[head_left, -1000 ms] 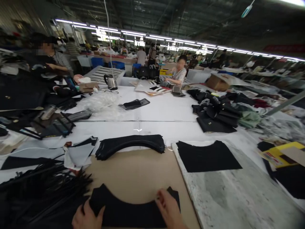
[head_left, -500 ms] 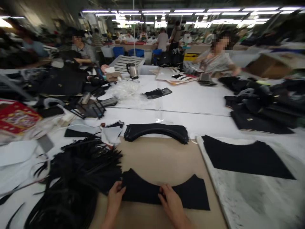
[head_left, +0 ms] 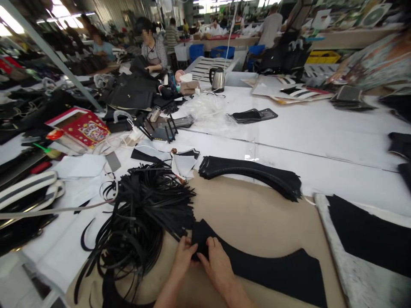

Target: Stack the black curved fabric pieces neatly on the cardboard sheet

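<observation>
A black fabric panel (head_left: pixel 266 267) with a curved cut-out along its far edge lies on the brown board. At its left end, my left hand (head_left: pixel 183 256) is closed, pinching the edge between thumb and fingers. Close beside it, my right hand (head_left: pixel 218 263) has its thumb and bent fingers closed on the same end; the fingertips are partly hidden. A tangled heap of thin black strips (head_left: pixel 141 214) lies just left of my hands. Beyond the panel, a stack of curved black pieces (head_left: pixel 250 173) rests across the board's far edge.
The brown board (head_left: pixel 257 209) covers the near table. On the right, another black panel (head_left: pixel 375 235) lies on a pale slab (head_left: pixel 359 273). Farther back are a kettle (head_left: pixel 218 80), clear plastic (head_left: pixel 205 107) and a red box (head_left: pixel 81 128). Co-workers (head_left: pixel 154 51) are around the tables.
My right hand has moved from the panel's middle to its left end, near my left hand. The view has turned left, so the table's things appear farther right.
</observation>
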Tool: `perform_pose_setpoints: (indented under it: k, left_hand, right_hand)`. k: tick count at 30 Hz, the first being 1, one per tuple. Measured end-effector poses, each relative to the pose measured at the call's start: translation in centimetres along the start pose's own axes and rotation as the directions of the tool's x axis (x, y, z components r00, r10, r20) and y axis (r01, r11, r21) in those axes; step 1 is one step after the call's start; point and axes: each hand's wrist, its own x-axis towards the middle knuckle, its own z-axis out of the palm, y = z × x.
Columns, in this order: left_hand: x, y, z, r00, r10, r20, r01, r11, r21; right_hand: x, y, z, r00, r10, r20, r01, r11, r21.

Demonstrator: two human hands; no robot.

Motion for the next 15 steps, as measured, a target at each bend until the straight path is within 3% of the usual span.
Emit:
perform_pose_setpoints:
  k: [4,6,9,10,12,15]
  left_hand:
    - [0.6,-1.0,0.0,0.999,-0.003,0.032,0.003,1.0,-0.012]
    - [0.6,-1.3,0.0,0.999,0.027,0.035,-0.027,1.0,-0.008]
    - [-0.1,-1.7,-0.2,0.995,0.084,0.049,-0.085,0.996,0.006]
    - [-0.4,-1.8,-0.2,0.993,0.101,0.061,-0.102,0.995,0.016]
    - [-1.1,-2.1,-0.4,0.988,0.125,0.085,-0.13,0.99,0.049]
    - [-3.4,-2.7,-1.2,0.985,0.146,0.096,-0.158,0.978,0.136]
  right_hand:
    - [-1.8,2.2,-1.0,0.996,0.017,-0.082,-0.023,0.997,-0.074]
    - [-3.6,5.6,-2.6,0.982,0.081,-0.173,-0.105,0.986,-0.131]
    - [-7.1,12.3,-5.0,0.92,0.209,-0.332,-0.29,0.932,-0.217]
    - [-8.5,14.3,-5.5,0.902,0.193,-0.386,-0.313,0.909,-0.277]
    - [-11.5,17.2,-5.8,0.903,0.18,-0.391,-0.315,0.896,-0.314]
    - [-16.4,18.5,-4.1,0.914,0.154,-0.374,-0.277,0.913,-0.299]
